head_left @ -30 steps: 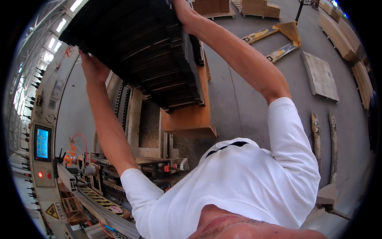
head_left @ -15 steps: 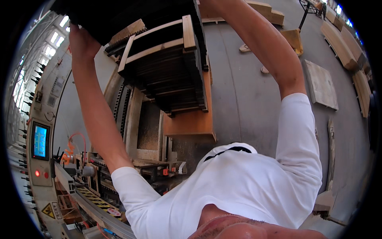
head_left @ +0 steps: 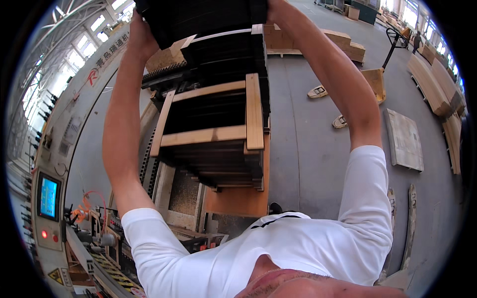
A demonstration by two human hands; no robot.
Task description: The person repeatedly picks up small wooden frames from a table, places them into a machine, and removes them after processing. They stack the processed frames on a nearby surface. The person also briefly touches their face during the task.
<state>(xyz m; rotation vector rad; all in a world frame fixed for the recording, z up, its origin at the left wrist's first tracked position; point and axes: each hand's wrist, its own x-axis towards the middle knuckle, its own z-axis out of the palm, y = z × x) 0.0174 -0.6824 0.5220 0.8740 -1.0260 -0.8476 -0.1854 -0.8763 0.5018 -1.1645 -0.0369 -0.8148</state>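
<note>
At the top of the view, my left hand (head_left: 143, 38) grips the left side of a dark stack of frames (head_left: 203, 20). My right hand (head_left: 276, 11) grips its right side; the fingers of both hands are partly hidden behind it. Below it stands a stack of rectangular wooden frames (head_left: 203, 135) with black sides and a bare-wood top frame, resting on an orange-brown board (head_left: 236, 201). Behind that stack is another pile of black frames (head_left: 223, 52), its far part covered by what I hold.
On the left runs a machine with a lit screen (head_left: 48, 196) and a red lamp. A yellow pallet jack (head_left: 375, 84) stands at the right, near a flat board (head_left: 403, 139) on the floor. Stacked boards (head_left: 430, 84) line the far right. A distant person (head_left: 417, 41) stands beyond.
The bare-wood-topped stack now sits lower in the view, and the pile behind it shows more. My left hand and the dark frames have shifted right in the picture; both hands keep hold.
</note>
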